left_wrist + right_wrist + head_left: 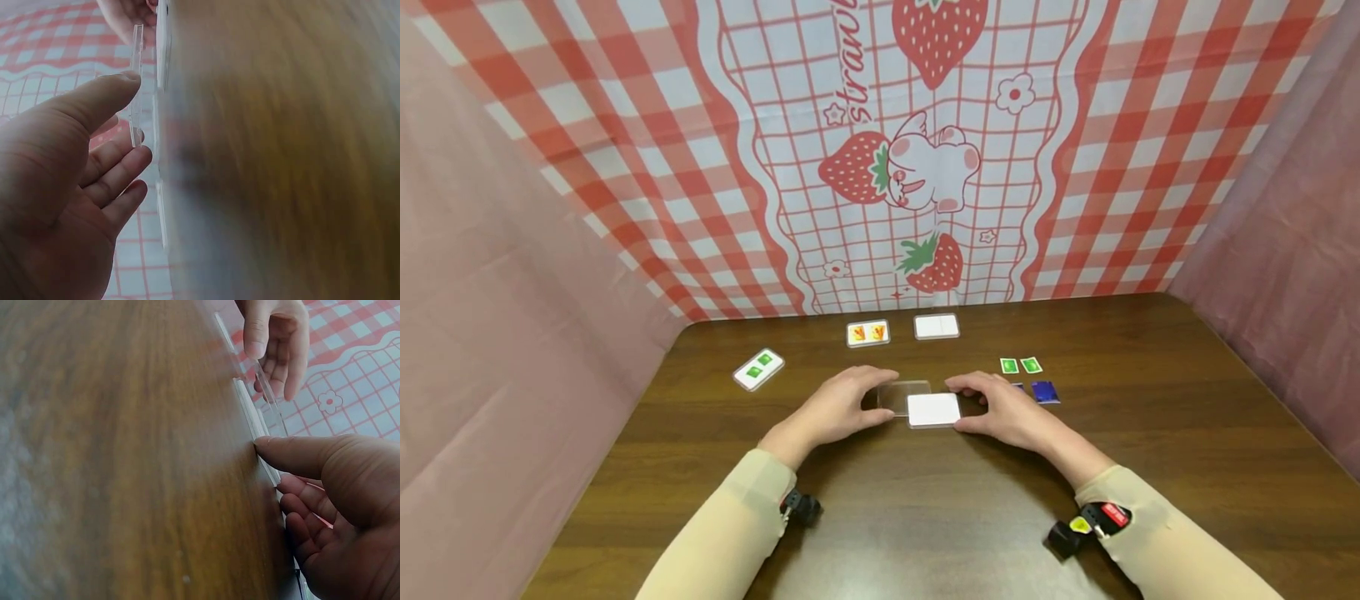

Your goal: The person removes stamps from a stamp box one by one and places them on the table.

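My left hand [842,404] pinches a clear plastic cover [895,398] between thumb and fingers. Seen from the left wrist, the cover [136,53] stands a little off the tabletop. Just to its right lies a white rectangular card in a clear case [934,410], flat on the table. My right hand [1003,410] grips that case at its right end, thumb on the near edge and fingers at the far edge. The right wrist view shows the thumb against the thin edge of the case [248,412]. In the head view, the cover's right end meets or overlaps the case's upper left corner.
Behind the hands lie a case with green pictures [758,369], one with orange pictures [868,333] and a white one [936,326]. Right of these are small green squares [1009,366] and a blue square [1045,392], another partly hidden. A strawberry-print cloth [925,200] hangs behind the table.
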The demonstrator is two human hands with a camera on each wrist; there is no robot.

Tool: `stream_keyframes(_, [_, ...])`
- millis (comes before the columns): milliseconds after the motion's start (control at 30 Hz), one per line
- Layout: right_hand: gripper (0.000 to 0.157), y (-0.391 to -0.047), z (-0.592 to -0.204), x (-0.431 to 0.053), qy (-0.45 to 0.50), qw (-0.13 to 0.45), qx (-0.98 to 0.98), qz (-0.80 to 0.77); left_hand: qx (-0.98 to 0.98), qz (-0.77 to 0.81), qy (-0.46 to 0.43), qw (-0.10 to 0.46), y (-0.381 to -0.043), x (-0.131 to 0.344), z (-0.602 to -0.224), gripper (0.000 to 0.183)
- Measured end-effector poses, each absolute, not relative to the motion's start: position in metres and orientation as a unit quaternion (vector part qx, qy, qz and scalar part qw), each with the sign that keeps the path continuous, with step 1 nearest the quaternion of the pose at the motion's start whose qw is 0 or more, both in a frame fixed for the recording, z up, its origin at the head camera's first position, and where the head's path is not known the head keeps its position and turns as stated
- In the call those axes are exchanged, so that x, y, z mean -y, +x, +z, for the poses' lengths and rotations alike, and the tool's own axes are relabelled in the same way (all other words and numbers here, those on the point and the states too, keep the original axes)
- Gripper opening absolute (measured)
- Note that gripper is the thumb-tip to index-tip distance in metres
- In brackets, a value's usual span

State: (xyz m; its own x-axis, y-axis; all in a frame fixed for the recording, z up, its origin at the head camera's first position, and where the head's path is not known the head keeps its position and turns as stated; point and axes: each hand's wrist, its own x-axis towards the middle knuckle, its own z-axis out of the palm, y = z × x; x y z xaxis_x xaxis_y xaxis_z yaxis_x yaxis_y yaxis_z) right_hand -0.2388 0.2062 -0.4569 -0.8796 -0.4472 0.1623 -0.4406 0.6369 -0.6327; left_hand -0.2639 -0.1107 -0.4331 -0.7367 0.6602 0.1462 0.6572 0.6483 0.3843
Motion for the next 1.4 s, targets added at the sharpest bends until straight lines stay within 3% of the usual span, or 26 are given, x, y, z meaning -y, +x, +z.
stream_keyframes(733, [0.066, -0.241, -0.455, -0.206, -0.250, 0.017, -0.902, -0.351, -0.905, 0.181, 0.384, 0.020, -0.261, 0.072, -0.434, 0.060])
stream_keyframes(1400, [0.063, -0.242, -0.455, -0.207, -0.255, 0.015, -0.900, -0.354, -0.911, 0.152, 0.381, 0.027, -0.261, 0.068, -0.436, 0.060])
